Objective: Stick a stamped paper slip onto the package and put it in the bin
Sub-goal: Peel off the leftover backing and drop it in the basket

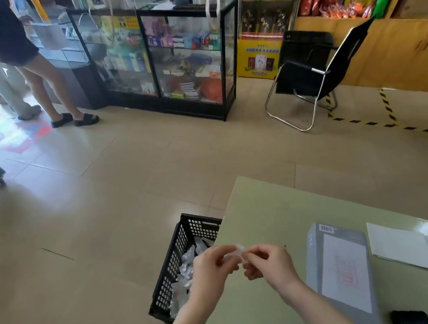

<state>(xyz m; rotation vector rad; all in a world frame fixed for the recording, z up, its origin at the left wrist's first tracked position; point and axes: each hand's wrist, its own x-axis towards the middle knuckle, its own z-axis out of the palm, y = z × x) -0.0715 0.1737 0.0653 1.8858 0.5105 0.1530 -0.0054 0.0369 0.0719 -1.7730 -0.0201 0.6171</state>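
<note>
Already the grey rectangular package [339,268] lies near the tabletop's [264,209] front edge with a white stamped paper slip [344,271] on it, while both hands' fingers [247,261] pinch a small clear scrap [237,252] over the left edge, above the black perforated plastic bin [182,252], so binning seemingly remains.

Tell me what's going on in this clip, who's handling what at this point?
A person stands at a green table, pinching a small pale scrap between the left hand and right hand; what the scrap is can't be told. A grey package lies flat on the table, a white slip with a red stamp already on top. Beside the table, a black bin holds crumpled white scraps. The package isn't in the bin yet.
</note>
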